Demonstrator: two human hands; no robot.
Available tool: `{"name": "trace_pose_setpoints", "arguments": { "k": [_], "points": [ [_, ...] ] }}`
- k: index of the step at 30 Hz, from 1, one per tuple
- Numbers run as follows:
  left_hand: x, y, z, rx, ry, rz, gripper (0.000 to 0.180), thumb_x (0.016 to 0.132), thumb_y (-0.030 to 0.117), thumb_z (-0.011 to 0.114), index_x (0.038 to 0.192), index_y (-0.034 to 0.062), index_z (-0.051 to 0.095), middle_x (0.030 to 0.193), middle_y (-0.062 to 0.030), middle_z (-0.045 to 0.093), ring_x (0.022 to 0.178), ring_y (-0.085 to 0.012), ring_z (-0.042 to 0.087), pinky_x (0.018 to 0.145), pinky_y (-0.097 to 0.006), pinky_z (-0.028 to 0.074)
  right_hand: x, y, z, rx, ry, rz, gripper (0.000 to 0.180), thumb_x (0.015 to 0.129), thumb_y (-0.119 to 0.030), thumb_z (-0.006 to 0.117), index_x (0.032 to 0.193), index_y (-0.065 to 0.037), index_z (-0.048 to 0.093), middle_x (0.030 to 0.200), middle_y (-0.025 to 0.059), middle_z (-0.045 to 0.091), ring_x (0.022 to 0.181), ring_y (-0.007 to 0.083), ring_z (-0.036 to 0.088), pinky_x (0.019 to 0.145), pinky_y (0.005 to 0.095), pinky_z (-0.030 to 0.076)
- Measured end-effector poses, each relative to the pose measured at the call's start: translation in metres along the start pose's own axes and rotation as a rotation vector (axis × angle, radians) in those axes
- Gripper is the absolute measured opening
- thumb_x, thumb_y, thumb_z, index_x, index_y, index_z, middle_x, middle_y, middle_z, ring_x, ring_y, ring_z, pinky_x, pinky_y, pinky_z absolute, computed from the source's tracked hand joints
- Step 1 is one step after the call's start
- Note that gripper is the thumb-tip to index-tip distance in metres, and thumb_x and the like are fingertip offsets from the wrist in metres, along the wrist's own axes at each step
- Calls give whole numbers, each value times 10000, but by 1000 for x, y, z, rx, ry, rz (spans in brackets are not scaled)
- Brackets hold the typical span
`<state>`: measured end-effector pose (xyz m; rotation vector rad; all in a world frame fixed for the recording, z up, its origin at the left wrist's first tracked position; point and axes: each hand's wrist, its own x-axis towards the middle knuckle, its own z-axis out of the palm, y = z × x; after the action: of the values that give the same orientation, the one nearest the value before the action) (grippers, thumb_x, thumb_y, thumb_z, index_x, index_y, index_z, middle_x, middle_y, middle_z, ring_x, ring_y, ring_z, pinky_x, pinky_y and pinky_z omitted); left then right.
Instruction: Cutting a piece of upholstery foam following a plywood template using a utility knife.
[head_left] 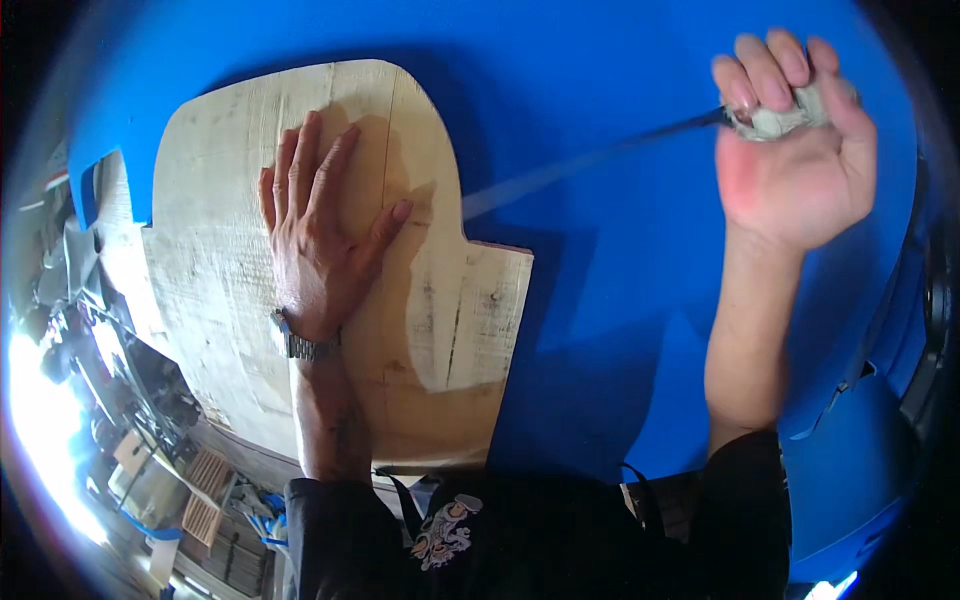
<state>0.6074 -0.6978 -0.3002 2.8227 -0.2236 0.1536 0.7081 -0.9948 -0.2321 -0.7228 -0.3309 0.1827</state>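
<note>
My left hand (318, 240) lies flat on a pale wooden board (230, 220), fingers and thumb spread. The board has a rounded far end and a step in its right side, and it rests on a large blue sheet (600, 60). Out to the right, my right hand (795, 150) is closed round the pale, wrapped-looking handle of a long thin-bladed knife (600, 158). Its blade slants toward the board's right edge, near the step, and is smeared by motion. Whether the tip touches the board or goes into the blue sheet, I cannot tell.
The blue sheet has a cut-out notch (115, 195) at the far left, beside the board. A slatted wooden seat (207, 490) and other clutter stand lower on the left. More blue material (850, 470) hangs at the lower right.
</note>
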Motion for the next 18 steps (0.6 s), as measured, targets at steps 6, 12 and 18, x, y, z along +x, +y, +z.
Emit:
{"name": "trace_pose_setpoints", "arguments": {
  "k": [6,12,18],
  "points": [
    [-3,-4,0,25,-19,-4,624,744,494,591,1249,151,463,1358,-130,341,1277,-322,270,1032,-517,148,25,48,52,-147,288,96,182,805,-250,406,703,-102,433,601,15,410,443,134,349,416,263,282],
    [-3,-12,-12,17,-31,-18,624,739,480,607,1245,142,465,1358,-134,339,1273,-326,273,1035,-498,152,42,71,65,-134,408,153,224,822,-277,405,637,-151,395,554,5,444,351,115,352,339,256,289],
    [1,-14,-25,18,-50,-37,623,736,477,613,1243,145,467,1359,-140,335,1274,-325,271,1039,-492,146,73,92,46,925,-384,222,197,830,-253,402,660,-154,420,558,14,455,352,121,362,342,263,291]
  ]
}}
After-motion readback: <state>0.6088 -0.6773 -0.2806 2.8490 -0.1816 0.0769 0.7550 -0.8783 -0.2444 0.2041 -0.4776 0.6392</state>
